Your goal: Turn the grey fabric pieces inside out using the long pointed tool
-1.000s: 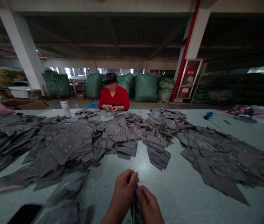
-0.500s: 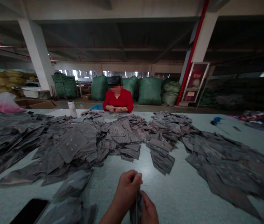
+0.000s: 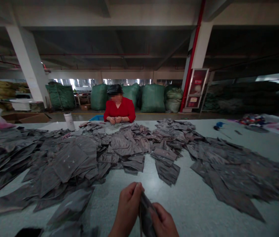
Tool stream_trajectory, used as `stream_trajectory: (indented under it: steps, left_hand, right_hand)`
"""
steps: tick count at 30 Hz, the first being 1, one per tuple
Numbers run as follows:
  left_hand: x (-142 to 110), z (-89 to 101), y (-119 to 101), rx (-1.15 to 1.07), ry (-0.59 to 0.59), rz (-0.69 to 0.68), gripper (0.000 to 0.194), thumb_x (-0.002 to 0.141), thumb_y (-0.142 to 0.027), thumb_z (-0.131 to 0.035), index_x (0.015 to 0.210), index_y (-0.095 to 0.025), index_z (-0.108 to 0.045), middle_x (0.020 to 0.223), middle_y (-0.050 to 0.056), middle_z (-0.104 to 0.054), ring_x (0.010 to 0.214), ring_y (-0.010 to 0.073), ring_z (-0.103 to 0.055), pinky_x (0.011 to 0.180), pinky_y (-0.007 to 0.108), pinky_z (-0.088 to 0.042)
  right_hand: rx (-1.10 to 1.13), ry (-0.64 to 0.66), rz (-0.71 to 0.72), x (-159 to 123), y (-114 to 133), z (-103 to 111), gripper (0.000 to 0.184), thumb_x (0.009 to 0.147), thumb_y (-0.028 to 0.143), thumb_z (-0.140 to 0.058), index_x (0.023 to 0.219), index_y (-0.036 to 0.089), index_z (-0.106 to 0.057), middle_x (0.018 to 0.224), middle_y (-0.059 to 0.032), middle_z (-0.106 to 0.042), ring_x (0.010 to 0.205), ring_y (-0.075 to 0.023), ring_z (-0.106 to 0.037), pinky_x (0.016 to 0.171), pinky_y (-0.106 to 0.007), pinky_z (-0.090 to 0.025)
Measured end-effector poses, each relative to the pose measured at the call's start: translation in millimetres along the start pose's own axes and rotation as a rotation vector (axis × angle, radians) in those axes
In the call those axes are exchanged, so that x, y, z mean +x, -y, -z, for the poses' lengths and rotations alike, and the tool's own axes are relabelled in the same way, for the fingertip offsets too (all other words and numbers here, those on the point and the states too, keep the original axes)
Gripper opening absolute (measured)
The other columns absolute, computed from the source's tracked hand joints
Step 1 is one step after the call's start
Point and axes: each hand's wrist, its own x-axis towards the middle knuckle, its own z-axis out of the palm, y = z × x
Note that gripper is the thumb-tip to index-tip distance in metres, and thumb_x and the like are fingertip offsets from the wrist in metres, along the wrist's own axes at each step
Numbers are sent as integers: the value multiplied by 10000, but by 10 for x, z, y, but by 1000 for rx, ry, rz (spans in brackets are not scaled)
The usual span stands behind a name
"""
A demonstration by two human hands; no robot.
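Observation:
A dark grey fabric piece (image 3: 146, 210) is stretched between my hands above the near edge of the table. My left hand (image 3: 129, 205) pinches its upper end between thumb and fingers. Lower down and to the right, my right hand (image 3: 163, 220) is closed on the fabric's side. The piece looks folded, with a thin edge running downward; its lower end leaves the picture. Beyond my hands lies a heap of similar grey fabric pieces (image 3: 127, 144), and a smaller fabric piece (image 3: 167, 171) rests at the heap's front.
More grey pieces (image 3: 228, 171) spread over the table (image 3: 189, 194) on the right. A white bottle (image 3: 69, 121) stands at the far side, near a person in red (image 3: 119, 110) seated opposite. A black phone (image 3: 29, 232) lies at the lower left. Green sacks (image 3: 153, 98) stand behind.
The view has turned slightly right, shifting the scene left. My right hand has moved away from the left, so more of the fabric shows spread between them.

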Motion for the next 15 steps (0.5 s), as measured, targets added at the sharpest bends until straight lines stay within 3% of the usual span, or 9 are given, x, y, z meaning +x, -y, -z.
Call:
stream_trajectory:
  steps: [4,9,12,15]
  left_hand:
    - [-29,18,24,-40,-84,0,332,769,-422,-419,547,-179,-453,506,-50,-350,508,109,-355,474,215,-283]
    - [-143,47,133,-22,-112,3,350,760,-438,-438,521,-182,-430,491,-55,-335,475,97,-324,443,207,-268]
    - [-137,56,110,-58,-79,49,343,759,-443,-446,550,-171,-460,503,-52,-353,484,94,-342,443,199,-280]
    - [-89,60,56,-126,28,97,306,739,-434,-476,608,-160,-505,536,-40,-419,511,100,-387,467,197,-321]
  right_hand:
    - [-104,59,60,41,219,70,392,752,519,-454,687,148,-561,620,-11,-527,601,-147,-470,539,-220,-375]
    - [-218,46,85,94,234,96,292,775,386,-456,676,142,-582,621,-6,-549,619,-149,-498,564,-219,-378]
    - [-264,20,103,184,291,166,221,756,323,-487,666,147,-586,614,3,-554,612,-145,-499,556,-213,-366]
    - [-252,27,102,216,278,199,202,739,308,-507,644,145,-581,600,10,-543,602,-137,-485,546,-206,-354]
